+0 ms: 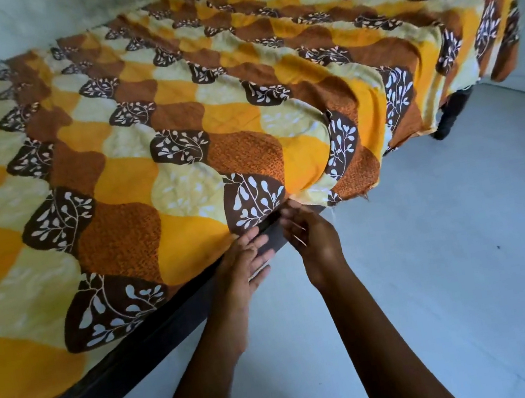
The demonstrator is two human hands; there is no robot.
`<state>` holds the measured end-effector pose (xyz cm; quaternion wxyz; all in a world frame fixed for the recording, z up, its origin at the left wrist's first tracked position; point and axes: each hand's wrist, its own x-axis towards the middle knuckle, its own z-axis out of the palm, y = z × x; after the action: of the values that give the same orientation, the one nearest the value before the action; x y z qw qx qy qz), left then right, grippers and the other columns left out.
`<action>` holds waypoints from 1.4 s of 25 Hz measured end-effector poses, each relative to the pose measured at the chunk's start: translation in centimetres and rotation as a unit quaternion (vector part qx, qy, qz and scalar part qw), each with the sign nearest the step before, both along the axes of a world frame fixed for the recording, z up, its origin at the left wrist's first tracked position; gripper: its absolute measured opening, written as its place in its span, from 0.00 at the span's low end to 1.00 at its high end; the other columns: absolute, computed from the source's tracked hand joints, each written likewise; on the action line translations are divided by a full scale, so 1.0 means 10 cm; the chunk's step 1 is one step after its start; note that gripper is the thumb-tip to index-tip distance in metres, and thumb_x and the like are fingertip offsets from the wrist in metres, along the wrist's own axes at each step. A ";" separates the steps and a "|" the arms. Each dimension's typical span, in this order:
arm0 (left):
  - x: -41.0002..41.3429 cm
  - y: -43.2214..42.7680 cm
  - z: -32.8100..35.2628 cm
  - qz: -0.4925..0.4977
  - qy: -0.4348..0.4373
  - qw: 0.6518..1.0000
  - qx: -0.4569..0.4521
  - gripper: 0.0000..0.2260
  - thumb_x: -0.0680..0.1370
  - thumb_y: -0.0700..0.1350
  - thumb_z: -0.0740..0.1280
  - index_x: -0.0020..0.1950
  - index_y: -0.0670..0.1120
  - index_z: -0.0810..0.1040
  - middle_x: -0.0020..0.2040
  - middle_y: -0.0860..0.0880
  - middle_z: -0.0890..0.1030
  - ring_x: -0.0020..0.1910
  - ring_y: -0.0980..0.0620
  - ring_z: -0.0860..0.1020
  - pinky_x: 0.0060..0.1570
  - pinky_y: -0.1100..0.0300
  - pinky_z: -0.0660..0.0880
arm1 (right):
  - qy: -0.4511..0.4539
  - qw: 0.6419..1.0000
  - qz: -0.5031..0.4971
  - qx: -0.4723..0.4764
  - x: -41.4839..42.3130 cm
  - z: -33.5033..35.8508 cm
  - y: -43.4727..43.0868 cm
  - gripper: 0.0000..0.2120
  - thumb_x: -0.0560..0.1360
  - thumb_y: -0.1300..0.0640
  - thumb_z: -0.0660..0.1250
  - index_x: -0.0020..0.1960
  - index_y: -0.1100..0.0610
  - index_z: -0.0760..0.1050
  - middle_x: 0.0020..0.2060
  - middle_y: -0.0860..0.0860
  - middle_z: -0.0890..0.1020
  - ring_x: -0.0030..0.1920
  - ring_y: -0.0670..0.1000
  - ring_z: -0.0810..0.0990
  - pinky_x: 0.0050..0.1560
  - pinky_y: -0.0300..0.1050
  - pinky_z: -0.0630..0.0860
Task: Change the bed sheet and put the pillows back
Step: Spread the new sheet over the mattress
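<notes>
Head view: the straight fingers (255, 240) of the left hand (246, 265) are laid flat against the lower edge of the orange, yellow and brown leaf-patterned fabric bed sheet (141, 149), where it meets the dark wooden bed frame (140, 351); nothing is gripped by them. The fingers of the right hand (317, 241) are loosely curled at the sheet's hem just beside, and whether cloth is pinched cannot be told. The sheet is spread over the whole bed, apparently tucked along the near stretch and hanging loose toward the dark bed leg (449, 122). If the tuck is pushed in unevenly, the wrinkles across the top could be dragged deeper or the tucked part pulled out; fingers could also be caught between mattress and frame. No container is shown, and no pillows are seen on the bed or the pale grey floor (454, 253)
</notes>
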<state>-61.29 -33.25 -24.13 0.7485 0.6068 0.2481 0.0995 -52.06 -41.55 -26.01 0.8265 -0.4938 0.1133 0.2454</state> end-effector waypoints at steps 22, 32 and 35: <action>-0.70 1.70 0.14 -0.080 0.168 0.615 0.766 0.38 0.71 0.69 0.40 0.75 0.51 0.57 0.75 0.43 0.59 0.74 0.42 0.57 0.69 0.38 0.54 | -0.691 0.511 0.111 -0.500 -0.35 0.11 1.44 0.26 0.79 0.43 0.45 0.68 0.49 0.70 0.68 0.48 0.72 0.70 0.50 0.68 0.69 0.53 0.61; -0.73 1.74 0.05 -0.042 0.134 0.604 0.785 0.35 0.72 0.69 0.49 0.73 0.50 0.63 0.72 0.43 0.66 0.72 0.42 0.63 0.69 0.41 0.59 | -0.724 0.492 0.061 -0.479 -0.35 0.00 1.46 0.24 0.78 0.45 0.49 0.68 0.51 0.71 0.67 0.51 0.74 0.69 0.53 0.69 0.68 0.53 0.62; -0.72 1.75 -0.06 -0.031 0.123 0.594 0.795 0.33 0.73 0.67 0.53 0.72 0.48 0.65 0.71 0.43 0.68 0.71 0.42 0.65 0.68 0.42 0.62 | -0.731 0.499 0.058 -0.462 -0.31 -0.08 1.48 0.24 0.77 0.46 0.52 0.67 0.52 0.72 0.66 0.52 0.74 0.68 0.54 0.70 0.68 0.53 0.62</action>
<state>-68.46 -15.72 -24.69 -0.0653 0.9750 0.1413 0.1586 -55.11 -26.79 -26.81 0.2528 -0.8140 -0.4630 -0.2433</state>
